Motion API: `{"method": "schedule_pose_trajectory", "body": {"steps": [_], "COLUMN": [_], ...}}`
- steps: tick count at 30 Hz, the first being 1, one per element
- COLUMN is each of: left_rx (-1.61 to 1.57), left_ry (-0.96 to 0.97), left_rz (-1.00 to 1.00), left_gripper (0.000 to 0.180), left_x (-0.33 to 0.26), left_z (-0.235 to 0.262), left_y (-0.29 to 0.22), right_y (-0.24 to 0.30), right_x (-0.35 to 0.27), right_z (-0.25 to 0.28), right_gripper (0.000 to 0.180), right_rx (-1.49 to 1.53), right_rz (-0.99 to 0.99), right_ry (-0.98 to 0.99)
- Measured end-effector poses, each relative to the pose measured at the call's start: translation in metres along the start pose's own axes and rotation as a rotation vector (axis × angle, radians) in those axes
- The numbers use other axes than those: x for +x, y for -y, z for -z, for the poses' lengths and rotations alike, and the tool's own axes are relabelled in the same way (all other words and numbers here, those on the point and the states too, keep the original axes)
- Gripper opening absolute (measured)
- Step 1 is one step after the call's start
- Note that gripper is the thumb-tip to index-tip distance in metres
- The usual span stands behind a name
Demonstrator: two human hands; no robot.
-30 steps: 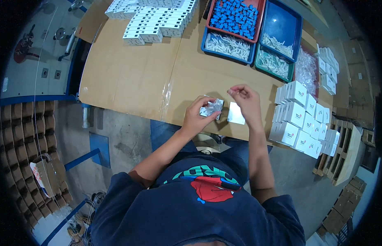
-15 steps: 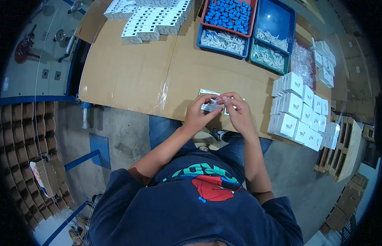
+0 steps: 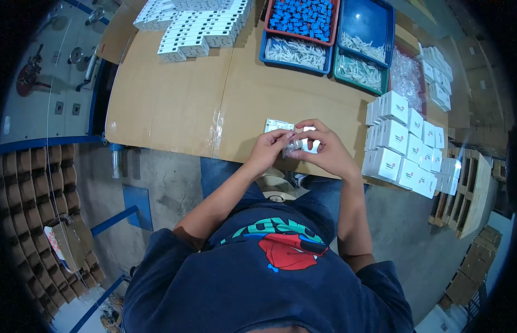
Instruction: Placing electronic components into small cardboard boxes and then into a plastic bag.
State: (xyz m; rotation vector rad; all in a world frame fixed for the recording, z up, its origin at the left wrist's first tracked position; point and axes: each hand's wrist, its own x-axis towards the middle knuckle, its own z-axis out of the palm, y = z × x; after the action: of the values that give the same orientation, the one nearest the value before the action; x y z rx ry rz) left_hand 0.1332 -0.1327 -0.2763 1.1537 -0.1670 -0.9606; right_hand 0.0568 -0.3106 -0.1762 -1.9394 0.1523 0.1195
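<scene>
Small red and dark print marked the fronts of the white boxes (image 3: 392, 139) stacked at the right edge of the counter (image 3: 175, 100); dark squares and finer marks ran along the pile of white cartons (image 3: 206, 36) at the far left. A flat printed piece (image 3: 278, 125) lay just beyond the hands, its lettering too small to make out. The clear packet (image 3: 290, 146), crinkled and shiny, was between the two hands, above the near edge of the counter; its contents could not be told. The left hand (image 3: 267, 150) pinched it between thumb and fingers. The right hand (image 3: 327, 151) curved around its other side, fingers bent and slightly parted; whether they gripped it could not be told. That hand partly hid a white piece (image 3: 312, 145) beneath. Farther back stood a red tray (image 3: 300, 39) of blue parts (image 3: 300, 19), and blue and green trays (image 3: 358, 87) holding slim, pale sticks (image 3: 297, 53); clear plastic bags (image 3: 407, 77) lay beside them.
</scene>
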Motion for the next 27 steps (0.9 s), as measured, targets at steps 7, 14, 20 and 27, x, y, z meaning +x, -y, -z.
{"method": "schedule_pose_trajectory", "body": {"steps": [7,14,20,27], "left_rx": [-0.149,0.207,0.175,0.153], "left_ry": [-0.024,0.025,0.092,0.04], "left_rz": [0.092,-0.108,-0.087,-0.151], "left_gripper": [0.036,0.033,0.031,0.037], "left_x": [-0.004,-0.001,-0.002,-0.007], "left_z": [-0.005,0.004,0.001,-0.011], "left_y": [-0.014,0.003,-0.001,-0.014], "right_y": [-0.016,-0.032,-0.044,-0.031], "right_x": [0.001,0.004,0.004,0.003], "right_z": [0.01,0.01,0.005,0.005], "right_gripper": [0.01,0.011,0.014,0.017], "right_rx": [0.02,0.017,0.051,0.261], "right_rz": [0.021,-0.038,-0.016,-0.202], "right_ry": [-0.106,-0.208,-0.287,-0.223]}}
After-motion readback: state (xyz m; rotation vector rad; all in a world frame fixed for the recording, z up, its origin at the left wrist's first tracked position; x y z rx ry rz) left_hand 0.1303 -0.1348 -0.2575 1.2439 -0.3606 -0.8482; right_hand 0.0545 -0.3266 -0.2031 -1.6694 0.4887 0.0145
